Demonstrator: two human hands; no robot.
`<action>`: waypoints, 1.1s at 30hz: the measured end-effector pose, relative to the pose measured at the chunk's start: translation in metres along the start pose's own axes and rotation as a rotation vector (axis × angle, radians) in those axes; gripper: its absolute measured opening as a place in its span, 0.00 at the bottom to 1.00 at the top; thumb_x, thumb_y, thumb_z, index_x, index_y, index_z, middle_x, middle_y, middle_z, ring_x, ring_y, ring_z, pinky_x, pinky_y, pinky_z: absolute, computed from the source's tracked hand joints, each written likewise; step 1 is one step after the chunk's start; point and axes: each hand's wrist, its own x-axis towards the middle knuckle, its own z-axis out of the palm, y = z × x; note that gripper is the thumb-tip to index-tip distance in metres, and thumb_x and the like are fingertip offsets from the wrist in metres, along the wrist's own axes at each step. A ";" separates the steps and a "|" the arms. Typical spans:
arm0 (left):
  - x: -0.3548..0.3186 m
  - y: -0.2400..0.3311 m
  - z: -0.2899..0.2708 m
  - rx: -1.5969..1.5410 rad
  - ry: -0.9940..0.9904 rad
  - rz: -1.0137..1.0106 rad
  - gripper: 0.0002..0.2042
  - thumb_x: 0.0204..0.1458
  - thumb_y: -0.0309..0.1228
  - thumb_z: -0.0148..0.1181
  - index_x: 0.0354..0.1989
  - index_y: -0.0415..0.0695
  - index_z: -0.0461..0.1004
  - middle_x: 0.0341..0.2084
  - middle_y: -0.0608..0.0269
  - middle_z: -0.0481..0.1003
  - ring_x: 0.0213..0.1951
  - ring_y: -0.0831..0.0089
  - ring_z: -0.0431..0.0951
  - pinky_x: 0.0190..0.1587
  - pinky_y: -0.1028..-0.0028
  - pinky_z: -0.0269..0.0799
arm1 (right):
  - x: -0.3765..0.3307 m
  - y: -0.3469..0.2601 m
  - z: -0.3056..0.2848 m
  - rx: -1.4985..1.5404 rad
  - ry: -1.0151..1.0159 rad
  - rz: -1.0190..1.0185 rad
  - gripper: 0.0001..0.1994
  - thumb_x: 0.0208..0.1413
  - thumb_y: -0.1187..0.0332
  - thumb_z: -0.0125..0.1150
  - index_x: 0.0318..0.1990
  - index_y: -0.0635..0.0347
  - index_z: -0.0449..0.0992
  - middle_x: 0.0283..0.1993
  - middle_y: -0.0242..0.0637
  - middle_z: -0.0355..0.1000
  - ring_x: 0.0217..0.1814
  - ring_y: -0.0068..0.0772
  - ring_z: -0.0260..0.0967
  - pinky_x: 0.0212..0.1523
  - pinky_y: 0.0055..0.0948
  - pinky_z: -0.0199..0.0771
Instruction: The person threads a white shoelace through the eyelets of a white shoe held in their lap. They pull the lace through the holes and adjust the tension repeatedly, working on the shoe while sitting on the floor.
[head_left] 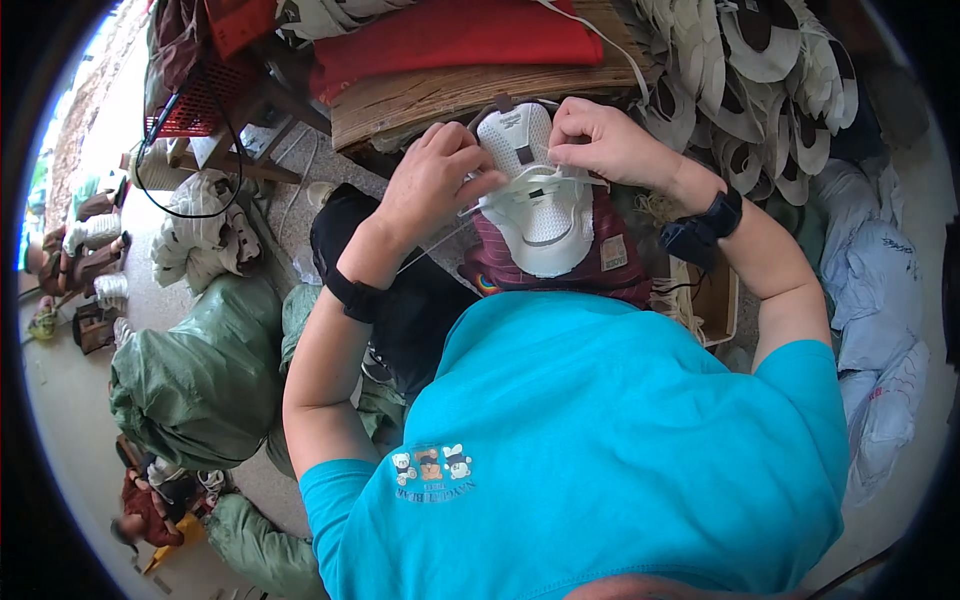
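A white shoe upper (545, 232) with a mesh tongue (520, 135) lies in front of me, over a maroon striped cloth (607, 240). Thin white shoelace (568, 181) crosses the upper below the tongue, and a loose strand trails down past my left forearm. My right hand (610, 145) pinches the lace at the right of the tongue, thumb and forefinger together. On the other side, my left hand (440, 175) has its fingers bent, with the thumb beside the upper's left edge. What those fingers grip is hidden.
A wooden bench (440, 98) with red cloth (460, 50) stands just beyond the upper. Many white shoe uppers (760, 45) hang at far right. Green sacks (205, 375) lie at left, pale bags (880, 290) at right. Another person (150, 510) sits at lower left.
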 end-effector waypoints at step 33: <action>-0.005 0.033 0.043 -0.342 0.422 -0.360 0.08 0.47 0.26 0.68 0.36 0.41 0.81 0.34 0.59 0.67 0.39 0.66 0.70 0.39 0.70 0.69 | 0.008 -0.045 0.030 -0.881 0.224 -0.253 0.07 0.46 0.74 0.62 0.33 0.60 0.72 0.35 0.42 0.68 0.36 0.46 0.73 0.35 0.40 0.77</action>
